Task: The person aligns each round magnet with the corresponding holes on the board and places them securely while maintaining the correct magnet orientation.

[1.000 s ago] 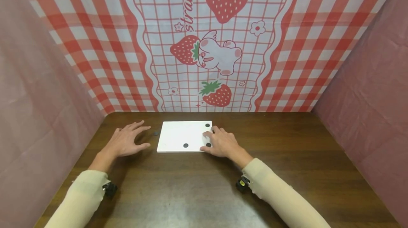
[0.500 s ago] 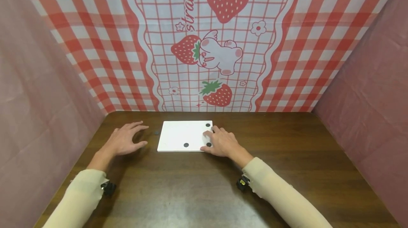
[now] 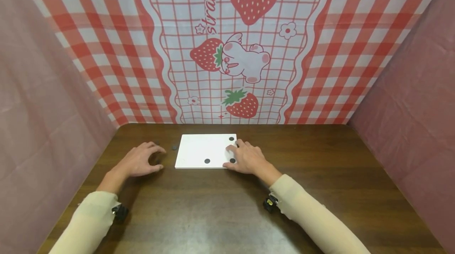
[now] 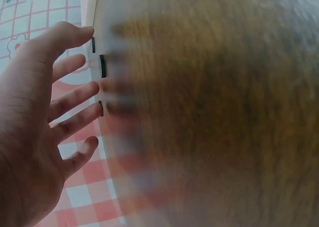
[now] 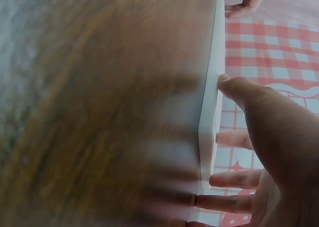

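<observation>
A thin white rectangular board (image 3: 200,149) lies flat on the brown table, with a few small black discs on it. One disc (image 3: 207,161) is near its front edge, and another (image 3: 232,138) sits at the far right corner. My right hand (image 3: 249,158) rests at the board's right end, thumb by the front edge and fingers spread over the top and side. My left hand (image 3: 138,161) hovers left of the board, fingers loosely bent, holding nothing. Just off the board's left edge lies a loose dark disc (image 3: 174,147). Dark discs (image 4: 103,66) also show beyond my left fingertips in the left wrist view.
Behind the table (image 3: 227,210) hangs a red-and-white checked cloth (image 3: 167,84) with strawberry prints. Pink cloth walls (image 3: 408,108) close off both sides. A small black device (image 3: 121,211) is strapped to each sleeve.
My left hand has drawn slightly back and down, its fingers curling a bit more, and a dark disc now shows beyond its fingertips. The right hand and board stay in place.
</observation>
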{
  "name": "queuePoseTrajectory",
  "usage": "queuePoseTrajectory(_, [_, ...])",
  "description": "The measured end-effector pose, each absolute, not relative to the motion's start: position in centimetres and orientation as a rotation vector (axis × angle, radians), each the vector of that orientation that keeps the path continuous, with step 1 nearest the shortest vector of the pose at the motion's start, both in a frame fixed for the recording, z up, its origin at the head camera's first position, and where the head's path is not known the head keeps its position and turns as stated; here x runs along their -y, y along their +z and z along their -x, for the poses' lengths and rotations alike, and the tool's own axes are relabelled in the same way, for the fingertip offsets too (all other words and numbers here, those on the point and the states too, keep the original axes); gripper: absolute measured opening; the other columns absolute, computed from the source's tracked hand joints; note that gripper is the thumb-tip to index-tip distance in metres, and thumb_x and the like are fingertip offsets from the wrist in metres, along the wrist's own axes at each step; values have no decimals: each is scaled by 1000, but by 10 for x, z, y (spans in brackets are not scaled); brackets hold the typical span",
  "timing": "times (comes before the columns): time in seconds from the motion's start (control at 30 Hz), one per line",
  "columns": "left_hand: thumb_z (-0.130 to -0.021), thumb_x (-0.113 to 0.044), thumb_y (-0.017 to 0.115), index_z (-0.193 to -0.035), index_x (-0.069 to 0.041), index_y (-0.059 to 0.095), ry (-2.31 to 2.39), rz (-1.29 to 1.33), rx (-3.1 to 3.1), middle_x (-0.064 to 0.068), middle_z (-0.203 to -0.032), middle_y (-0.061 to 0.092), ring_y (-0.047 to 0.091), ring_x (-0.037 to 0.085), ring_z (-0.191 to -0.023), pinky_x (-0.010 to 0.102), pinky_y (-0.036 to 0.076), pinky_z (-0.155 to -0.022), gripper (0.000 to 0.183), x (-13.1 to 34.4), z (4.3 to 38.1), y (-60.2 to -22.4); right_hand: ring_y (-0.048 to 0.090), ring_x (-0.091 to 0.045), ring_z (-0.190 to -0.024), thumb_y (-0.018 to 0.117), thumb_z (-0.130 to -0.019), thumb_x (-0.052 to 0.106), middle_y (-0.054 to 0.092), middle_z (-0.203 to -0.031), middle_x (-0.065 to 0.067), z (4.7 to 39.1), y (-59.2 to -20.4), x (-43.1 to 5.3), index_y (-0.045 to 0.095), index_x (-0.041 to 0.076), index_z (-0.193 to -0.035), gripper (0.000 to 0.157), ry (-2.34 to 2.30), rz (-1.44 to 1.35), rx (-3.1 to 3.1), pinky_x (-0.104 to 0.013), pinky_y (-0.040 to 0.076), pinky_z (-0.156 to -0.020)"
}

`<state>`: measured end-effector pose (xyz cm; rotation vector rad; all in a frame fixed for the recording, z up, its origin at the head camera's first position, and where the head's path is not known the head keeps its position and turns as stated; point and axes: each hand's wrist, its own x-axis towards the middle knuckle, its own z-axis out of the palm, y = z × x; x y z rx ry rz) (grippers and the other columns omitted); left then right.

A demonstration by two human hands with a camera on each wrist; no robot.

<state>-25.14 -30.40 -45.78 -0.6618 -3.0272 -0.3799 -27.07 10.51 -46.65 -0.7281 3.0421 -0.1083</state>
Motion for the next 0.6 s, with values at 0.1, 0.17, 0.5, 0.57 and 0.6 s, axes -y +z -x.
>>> queuePoseTrajectory(0.1, [-91, -40, 88, -133, -18, 78, -379, 675, 3036, 25, -141, 71, 67, 52, -133, 81, 53, -104, 48, 304, 251, -459, 71, -32, -114, 74, -100, 72, 66, -152, -17, 271, -466, -105, 66, 27, -156, 73, -106, 727, -3042, -51, 65, -79])
queuePoseTrajectory(0.17, [-91, -39, 89, -130, -19, 79, -377, 686, 3037, 22, -136, 72, 69, 49, -129, 79, 55, -102, 45, 304, 252, -460, 71, -32, -113, 74, -99, 72, 66, -152, -16, 271, -466, -105, 66, 27, -156, 73, -108, 726, -3045, -51, 65, -78])
queuePoseTrajectory(0.5, [-91, -36, 90, -121, -21, 83, -342, 726, 3029, 8, -116, 72, 70, 32, -109, 62, 58, -89, 34, 304, 252, -459, 72, -33, -114, 75, -99, 72, 65, -155, -16, 271, -468, -107, 67, 28, -155, 72, -139, 739, -3052, -51, 65, -77])
queuePoseTrajectory(0.57, [-91, -36, 90, -120, -22, 84, -343, 732, 3024, 6, -113, 72, 69, 28, -105, 58, 57, -86, 33, 305, 252, -459, 72, -33, -115, 75, -99, 72, 65, -156, -16, 271, -468, -107, 67, 27, -155, 72, -136, 740, -3053, -51, 65, -78])
queuePoseTrajectory(0.6, [-91, -35, 90, -120, -22, 84, -348, 737, 3016, 5, -111, 72, 68, 27, -102, 55, 57, -85, 32, 306, 252, -459, 72, -33, -116, 75, -99, 72, 65, -156, -15, 272, -468, -107, 67, 28, -155, 72, -133, 740, -3055, -52, 65, -78])
